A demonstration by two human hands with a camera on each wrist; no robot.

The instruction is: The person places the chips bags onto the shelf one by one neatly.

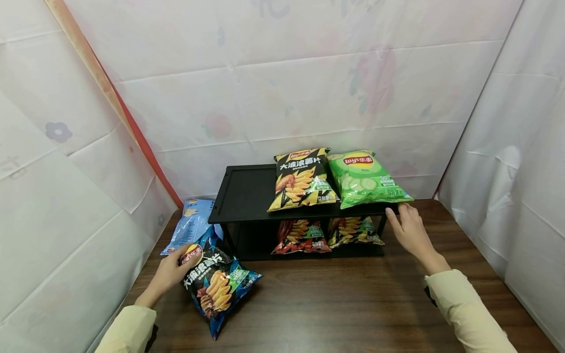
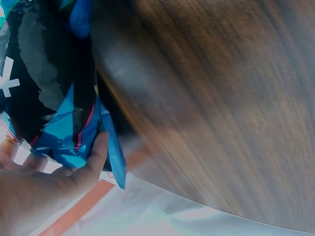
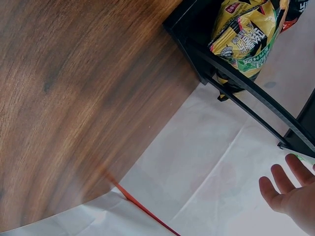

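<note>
My left hand (image 1: 171, 270) grips a black and blue bag of potato chips (image 1: 220, 289) by its upper left edge, tilted in front of the shelf's left end. In the left wrist view, the thumb (image 2: 98, 150) presses on the blue part of the bag. My right hand (image 1: 411, 234) is at the right end of a black two-tier shelf (image 1: 247, 189), close to a green chip bag (image 1: 366, 181). Its fingers (image 3: 281, 178) look spread and loosely bent, holding nothing; whether they touch the shelf I cannot tell.
A black and yellow chip bag (image 1: 304, 181) leans beside the green one on the top tier. Below lie a red chip bag (image 1: 302, 238) and a yellow one (image 1: 353, 231). A light blue bag (image 1: 190, 225) lies left of the shelf on the wooden table (image 1: 326, 304).
</note>
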